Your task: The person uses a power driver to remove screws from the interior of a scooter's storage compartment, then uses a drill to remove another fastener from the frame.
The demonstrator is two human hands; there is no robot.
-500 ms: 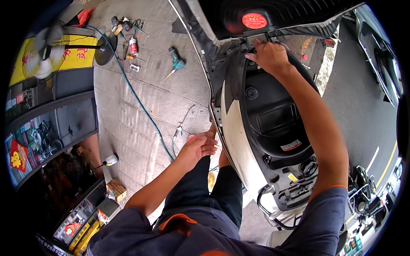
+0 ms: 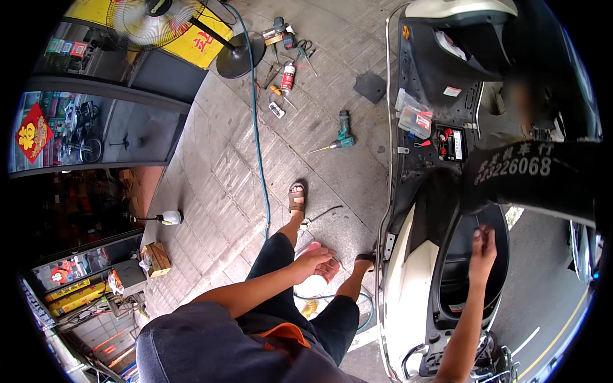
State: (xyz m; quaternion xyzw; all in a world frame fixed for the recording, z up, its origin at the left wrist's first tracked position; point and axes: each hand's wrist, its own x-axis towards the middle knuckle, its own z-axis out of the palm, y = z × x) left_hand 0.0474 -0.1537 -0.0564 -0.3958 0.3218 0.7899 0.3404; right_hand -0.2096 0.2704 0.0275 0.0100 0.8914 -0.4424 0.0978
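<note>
My right hand is raised over the under-seat storage bin of a white scooter. Its fingers are slightly apart, and nothing shows in them. Just beyond the fingertips, the raised black seat with pale lettering hangs over the front of the bin. In front of my body, my left hand has its fingers curled in with the thumb against them; whatever they hold is too small to make out. Beneath that hand is a pink object, partly covered.
On the scooter's floorboard are an exposed battery and a clear plastic box. A teal power drill, a spray can and a blue hose lie on the pavement. A standing fan is at the far left.
My right hand has come back from the seat's hinge area to above the bin. The view has shifted, bringing the floorboard and battery into sight. My left hand stays curled before my body.
</note>
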